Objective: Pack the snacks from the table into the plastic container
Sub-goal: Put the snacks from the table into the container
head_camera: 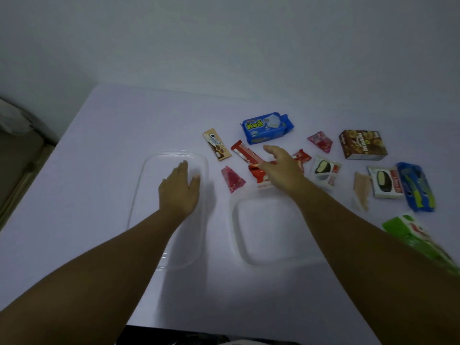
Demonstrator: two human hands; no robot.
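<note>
Nothing sits in the plastic container yet; every snack lies on the table beyond or right of it. My left hand rests flat on the clear lid left of the container, fingers together, thumb out. My right hand reaches past the container's far rim, fingers loosely spread over the red wrappers, gripping nothing. Best to pinch one wrapper mid-length, lift clear, lay it flat inside.

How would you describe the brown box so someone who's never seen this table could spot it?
Look along the far right part of the white table, beyond the right hand. The brown box lies there, right of a small pink packet. It is the only brown carton among flat wrappers.
</note>
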